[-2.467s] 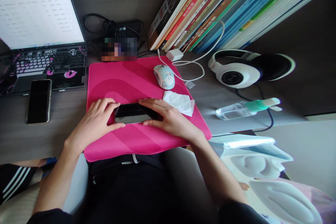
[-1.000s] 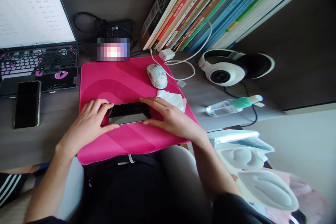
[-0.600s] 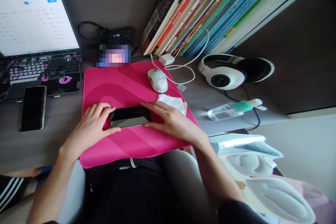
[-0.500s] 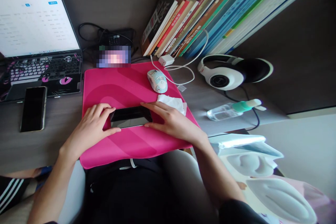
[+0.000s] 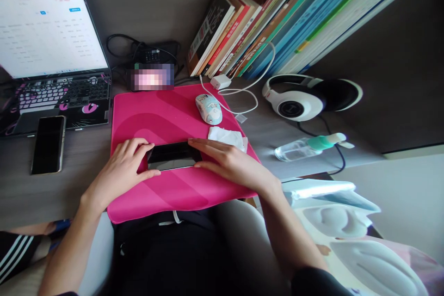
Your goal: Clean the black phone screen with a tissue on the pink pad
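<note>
A dark smartphone [image 5: 171, 155] lies sideways on the pink desk mat [image 5: 156, 113], its glossy face up. My left hand [image 5: 125, 162] grips its left end, thumb at the near edge and fingers at the far edge. Around the right end, my right hand [image 5: 224, 159] holds it the same way, covering that end. Just beyond my right hand sits a folded white tissue [image 5: 226, 137]. A patterned computer mouse [image 5: 209, 109] rests farther back on the mat.
At left stand an open laptop [image 5: 52, 27] and a second phone [image 5: 48, 144]. Books [image 5: 222, 32] lean at the back. A white charger [image 5: 221, 82] with cable, headphones [image 5: 298, 97] and a spray bottle [image 5: 305, 146] lie to the right. Another person's striped clothing [image 5: 17, 254] shows lower left.
The view has shifted slightly, so everything sits a little lower and to the right. Both hands keep the same hold on the smartphone.
</note>
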Demonstrator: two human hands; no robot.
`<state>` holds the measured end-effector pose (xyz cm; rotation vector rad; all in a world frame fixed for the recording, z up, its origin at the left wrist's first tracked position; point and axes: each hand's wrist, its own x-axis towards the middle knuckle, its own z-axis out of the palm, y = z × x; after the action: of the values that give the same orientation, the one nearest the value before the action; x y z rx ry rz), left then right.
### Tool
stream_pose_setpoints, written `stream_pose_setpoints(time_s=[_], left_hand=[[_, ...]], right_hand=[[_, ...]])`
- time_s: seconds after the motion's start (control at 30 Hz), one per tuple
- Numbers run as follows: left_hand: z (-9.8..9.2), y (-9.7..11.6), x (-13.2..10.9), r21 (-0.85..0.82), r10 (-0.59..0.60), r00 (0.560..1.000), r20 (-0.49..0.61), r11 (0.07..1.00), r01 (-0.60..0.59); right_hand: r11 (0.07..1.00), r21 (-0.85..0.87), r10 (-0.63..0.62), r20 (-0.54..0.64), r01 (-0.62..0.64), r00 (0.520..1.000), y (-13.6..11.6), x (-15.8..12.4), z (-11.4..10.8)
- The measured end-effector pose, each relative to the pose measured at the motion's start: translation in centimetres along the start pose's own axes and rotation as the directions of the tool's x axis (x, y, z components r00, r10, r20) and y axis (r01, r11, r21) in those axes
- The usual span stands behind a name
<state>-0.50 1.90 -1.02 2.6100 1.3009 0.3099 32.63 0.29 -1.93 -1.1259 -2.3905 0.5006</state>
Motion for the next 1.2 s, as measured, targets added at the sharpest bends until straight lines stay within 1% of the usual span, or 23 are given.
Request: stream_pose_setpoints(time_s=[0.1,0.2,0.43,0.6,0.8,0.93,1.2], left_hand=[[-0.03,0.04,-0.03,0.010,-0.004,1.000,0.003,1.000,0.004],[-0.03,0.11,-0.02,0.015,0.004,1.000,0.003,1.000,-0.005],[0.10,0.03,0.05,0.006,0.000,1.000,0.004,1.000,0.000],[0.03,0.05,0.03,0.000,-0.021,1.000,0.014,1.000,0.021],[0.02,0.25,0.07,0.012,-0.011,1.000,0.002,1.000,0.011],[0.08,0.36,0.12,0.010,-0.010,1.000,-0.016,1.000,0.010],[0.04,0.53,0.12,0.022,-0.008,1.000,-0.017,1.000,0.008]], right_hand=[[0.997,-0.051,-0.056,-0.008,0.056,0.998,-0.10,-0.02,0.09],[0.992,-0.099,-0.086,-0.013,0.084,0.996,-0.11,0.02,0.24],[0.981,-0.151,-0.121,-0.005,0.119,0.993,-0.03,0.20,0.32],[0.983,-0.154,-0.105,0.007,0.105,0.994,-0.20,0.23,0.33],[0.989,-0.126,-0.078,0.005,0.078,0.997,0.03,0.15,0.46],[0.995,-0.065,-0.074,-0.008,0.074,0.997,0.16,0.14,0.32],[0.999,0.033,0.004,-0.007,-0.004,1.000,0.57,-0.04,0.40]])
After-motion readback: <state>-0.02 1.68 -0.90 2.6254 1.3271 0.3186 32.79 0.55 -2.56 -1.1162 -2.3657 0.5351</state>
